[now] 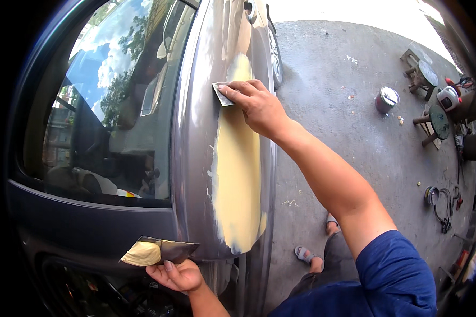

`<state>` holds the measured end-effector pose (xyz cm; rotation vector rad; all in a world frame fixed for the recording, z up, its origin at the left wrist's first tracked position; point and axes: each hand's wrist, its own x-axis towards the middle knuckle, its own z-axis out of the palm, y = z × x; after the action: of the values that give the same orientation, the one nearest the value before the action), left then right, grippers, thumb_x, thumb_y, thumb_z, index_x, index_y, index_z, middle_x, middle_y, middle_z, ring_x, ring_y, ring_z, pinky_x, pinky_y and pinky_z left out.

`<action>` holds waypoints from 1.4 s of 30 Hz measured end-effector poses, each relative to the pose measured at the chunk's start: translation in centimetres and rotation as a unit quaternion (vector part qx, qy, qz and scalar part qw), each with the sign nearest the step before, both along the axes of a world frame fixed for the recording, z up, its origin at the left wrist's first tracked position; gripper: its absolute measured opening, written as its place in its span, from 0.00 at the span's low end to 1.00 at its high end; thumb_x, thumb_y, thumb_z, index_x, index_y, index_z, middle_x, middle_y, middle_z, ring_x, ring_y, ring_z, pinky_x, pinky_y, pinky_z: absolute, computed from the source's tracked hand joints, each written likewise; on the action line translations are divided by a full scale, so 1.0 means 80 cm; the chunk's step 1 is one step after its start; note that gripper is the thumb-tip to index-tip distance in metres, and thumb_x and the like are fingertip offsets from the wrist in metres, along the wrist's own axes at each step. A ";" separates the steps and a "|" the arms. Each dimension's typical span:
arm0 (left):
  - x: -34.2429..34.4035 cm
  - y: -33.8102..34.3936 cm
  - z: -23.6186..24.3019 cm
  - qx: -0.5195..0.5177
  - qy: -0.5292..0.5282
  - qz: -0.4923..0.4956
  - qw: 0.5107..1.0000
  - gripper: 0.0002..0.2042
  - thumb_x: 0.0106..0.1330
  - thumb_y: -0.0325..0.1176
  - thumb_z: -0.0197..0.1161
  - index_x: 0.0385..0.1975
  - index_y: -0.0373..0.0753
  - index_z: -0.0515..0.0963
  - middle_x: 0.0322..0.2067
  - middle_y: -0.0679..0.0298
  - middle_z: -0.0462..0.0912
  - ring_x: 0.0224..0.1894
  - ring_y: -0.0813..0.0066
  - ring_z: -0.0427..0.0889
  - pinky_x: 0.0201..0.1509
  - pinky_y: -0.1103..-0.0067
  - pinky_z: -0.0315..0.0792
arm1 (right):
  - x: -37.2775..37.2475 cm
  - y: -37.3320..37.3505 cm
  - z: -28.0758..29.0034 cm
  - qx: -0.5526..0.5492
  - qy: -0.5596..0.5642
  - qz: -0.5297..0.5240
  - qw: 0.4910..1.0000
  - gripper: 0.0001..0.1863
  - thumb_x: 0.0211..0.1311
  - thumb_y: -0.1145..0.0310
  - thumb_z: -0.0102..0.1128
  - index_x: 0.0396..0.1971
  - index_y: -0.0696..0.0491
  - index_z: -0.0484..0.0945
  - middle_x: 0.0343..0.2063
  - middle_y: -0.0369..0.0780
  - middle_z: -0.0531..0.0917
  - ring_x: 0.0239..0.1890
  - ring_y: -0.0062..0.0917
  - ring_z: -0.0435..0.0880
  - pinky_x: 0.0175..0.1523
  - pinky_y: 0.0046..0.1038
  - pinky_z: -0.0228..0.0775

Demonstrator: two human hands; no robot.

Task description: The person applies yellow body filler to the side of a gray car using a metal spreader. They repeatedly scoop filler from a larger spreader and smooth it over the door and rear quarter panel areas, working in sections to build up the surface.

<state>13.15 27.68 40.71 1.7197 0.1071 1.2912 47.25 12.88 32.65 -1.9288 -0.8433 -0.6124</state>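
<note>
Along the grey car door (198,158) runs a long patch of pale yellow body filler (238,179), with ragged, smeared edges. My right hand (256,103) grips a small flat spreader (223,95) and holds it against the door near the upper part of the patch. Fingers of that hand cover part of the blade. Lower left, my left hand (177,276) pinches a dark flat mixing plate (179,250) by its edge. A thick lump of yellow filler (144,253) sits on the plate's left end.
Left of the patch is the car window (111,105), reflecting sky and trees. A wheel (275,55) shows beyond the door. On the concrete floor at right stand an open can (387,99), low stools (433,122), a white container (448,99) and a coiled cable (444,206).
</note>
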 end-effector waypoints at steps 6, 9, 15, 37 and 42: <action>0.002 0.006 -0.006 -0.025 -0.005 0.005 1.000 0.25 0.57 0.25 0.51 0.55 0.22 0.62 0.56 0.43 0.69 0.58 0.56 0.73 0.65 0.68 0.66 | -0.095 -0.005 -0.002 -0.033 -0.019 0.001 0.999 0.33 0.49 0.82 0.54 0.58 0.43 0.73 0.52 0.35 0.77 0.50 0.35 0.74 0.53 0.31 0.74; 0.004 0.009 -0.007 -0.032 -0.013 -0.039 0.999 0.22 0.60 0.24 0.48 0.54 0.22 0.63 0.55 0.44 0.71 0.57 0.57 0.73 0.65 0.67 0.65 | -0.140 -0.005 -0.007 -0.021 -0.019 0.006 1.000 0.31 0.49 0.81 0.54 0.57 0.44 0.74 0.51 0.37 0.77 0.50 0.36 0.75 0.55 0.33 0.72; -0.001 0.019 -0.008 -0.047 -0.002 -0.057 0.997 0.19 0.63 0.26 0.47 0.53 0.26 0.65 0.54 0.47 0.72 0.55 0.58 0.74 0.63 0.66 0.67 | -0.223 0.001 -0.018 0.005 -0.030 0.019 0.999 0.27 0.48 0.77 0.55 0.54 0.49 0.75 0.49 0.39 0.77 0.48 0.37 0.75 0.53 0.35 0.72; -0.079 0.003 -0.019 -0.156 0.010 -0.077 0.985 0.18 0.64 0.26 0.45 0.52 0.27 0.68 0.53 0.50 0.74 0.55 0.59 0.74 0.64 0.64 0.66 | -0.421 -0.020 -0.072 -0.016 0.013 0.076 0.997 0.26 0.51 0.69 0.57 0.55 0.47 0.75 0.52 0.41 0.75 0.49 0.38 0.74 0.49 0.40 0.70; -0.093 -0.014 -0.025 -0.185 0.034 -0.096 0.977 0.18 0.64 0.26 0.45 0.53 0.29 0.67 0.53 0.51 0.74 0.55 0.60 0.74 0.62 0.66 0.67 | -0.448 -0.042 -0.089 -0.022 0.026 0.109 0.993 0.28 0.49 0.71 0.59 0.55 0.47 0.75 0.53 0.41 0.75 0.49 0.36 0.73 0.50 0.39 0.70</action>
<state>5.70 26.57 38.72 1.4155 0.2025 0.9993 11.38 9.53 25.52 -1.8513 -1.0246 -0.4149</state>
